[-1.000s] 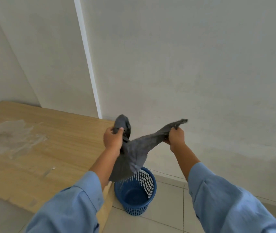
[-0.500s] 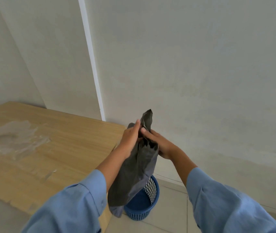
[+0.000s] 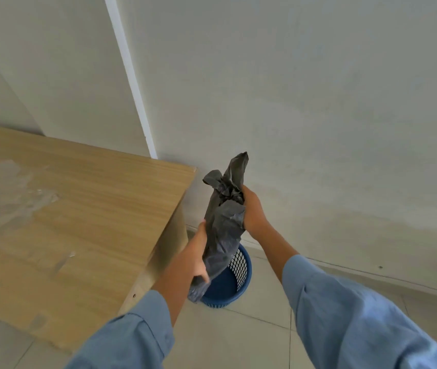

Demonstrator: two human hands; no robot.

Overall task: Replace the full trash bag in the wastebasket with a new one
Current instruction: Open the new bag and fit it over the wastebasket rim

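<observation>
A dark grey trash bag [image 3: 224, 227] hangs bunched and upright in front of me, its knotted top ends sticking up. My right hand [image 3: 252, 211] grips the bag just under the knot. My left hand [image 3: 194, 255] holds the bag's lower part, thumb across its front. Below the bag on the floor stands the blue mesh wastebasket [image 3: 234, 283], with no bag in it; the grey bag's bottom covers its left side.
A light wooden table [image 3: 65, 222] fills the left, its right edge close to my left hand and the wastebasket. A pale wall [image 3: 318, 129] stands right behind the basket. Grey floor tiles [image 3: 238, 339] spread below.
The two hands have come together from holding the bag's ends apart. My left hand has slid down to the bag's lower part, and the view has shifted right and down.
</observation>
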